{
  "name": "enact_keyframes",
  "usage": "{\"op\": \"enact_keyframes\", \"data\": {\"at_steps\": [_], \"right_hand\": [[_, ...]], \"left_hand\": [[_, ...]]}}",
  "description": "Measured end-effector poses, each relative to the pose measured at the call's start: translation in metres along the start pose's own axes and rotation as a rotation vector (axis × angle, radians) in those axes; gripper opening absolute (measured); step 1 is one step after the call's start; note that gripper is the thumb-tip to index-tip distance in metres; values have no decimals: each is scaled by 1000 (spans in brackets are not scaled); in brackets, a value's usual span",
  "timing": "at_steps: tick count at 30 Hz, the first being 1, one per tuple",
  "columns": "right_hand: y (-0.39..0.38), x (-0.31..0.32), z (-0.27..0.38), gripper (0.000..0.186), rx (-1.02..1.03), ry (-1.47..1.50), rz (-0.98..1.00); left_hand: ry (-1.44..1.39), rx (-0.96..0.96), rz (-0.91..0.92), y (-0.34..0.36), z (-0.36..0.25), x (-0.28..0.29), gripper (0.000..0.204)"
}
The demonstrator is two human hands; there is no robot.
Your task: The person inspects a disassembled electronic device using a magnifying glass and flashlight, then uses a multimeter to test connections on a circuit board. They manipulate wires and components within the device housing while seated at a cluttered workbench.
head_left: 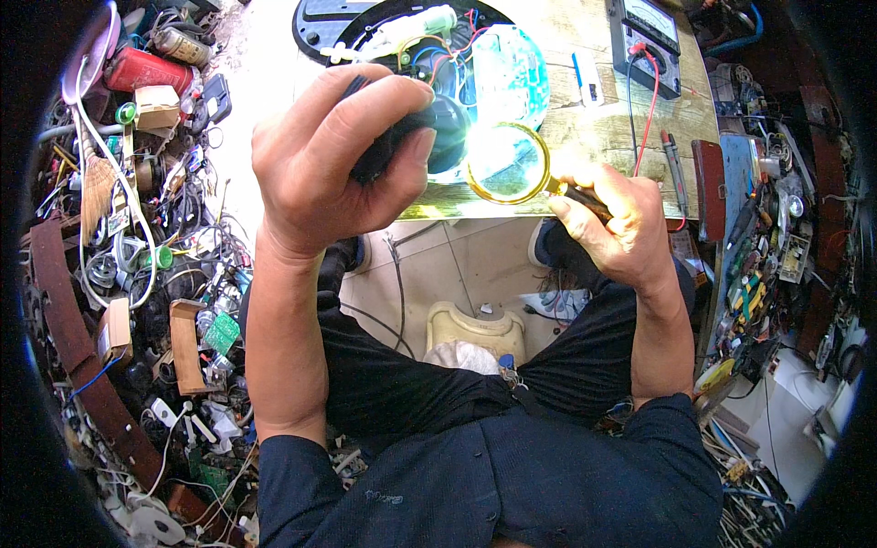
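My left hand [343,151] is wrapped round a thick black flashlight [443,135], whose front end glows brightly toward the right. In my right hand [614,224] is the dark handle of a magnifying glass [508,163] with a gold-coloured rim. The lens is close to the flashlight's lit end, above the near edge of the table. Just beyond it lies an opened round black appliance [370,18], with coloured wires and a white tubular part [416,32] inside. A round circuit board [512,73] at its right is washed out by glare.
An analog multimeter [647,41] with red and black leads stands at the table's [585,132] far right. A pen-like probe [674,160] lies near the right edge. Piled parts and cables [196,251] crowd the left; tools [754,265] fill the right. A beige stool [475,331] stands below.
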State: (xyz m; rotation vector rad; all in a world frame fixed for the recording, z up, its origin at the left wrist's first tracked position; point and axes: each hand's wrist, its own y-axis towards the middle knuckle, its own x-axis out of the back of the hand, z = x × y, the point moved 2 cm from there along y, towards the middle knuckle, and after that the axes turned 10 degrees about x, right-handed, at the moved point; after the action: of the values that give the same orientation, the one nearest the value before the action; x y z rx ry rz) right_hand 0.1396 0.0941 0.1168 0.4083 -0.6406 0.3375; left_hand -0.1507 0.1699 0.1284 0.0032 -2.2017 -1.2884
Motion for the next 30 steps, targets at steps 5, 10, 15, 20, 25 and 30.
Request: {"op": "enact_keyframes", "data": {"at_steps": [5,10,15,20,25,30], "right_hand": [[2,0,1,24,49,-21,-12],[2,1,2,23,28,-26,-8],[2,1,2,23,27,-21,-4],[1,2,2,25,-22,9,7],[2,1,3,24,-3,4,1],[1,1,4,23,13,-27,-18]], "left_hand": [[-8,0,0,-1,1,-1,31],[10,17,16,1,-1,1,31],[-6,-1,8,0,1,0,32],[-1,-10,9,0,3,0,32],[-5,-14,18,0,2,0,33],[-17,-19,6,0,0,-1,32]]}}
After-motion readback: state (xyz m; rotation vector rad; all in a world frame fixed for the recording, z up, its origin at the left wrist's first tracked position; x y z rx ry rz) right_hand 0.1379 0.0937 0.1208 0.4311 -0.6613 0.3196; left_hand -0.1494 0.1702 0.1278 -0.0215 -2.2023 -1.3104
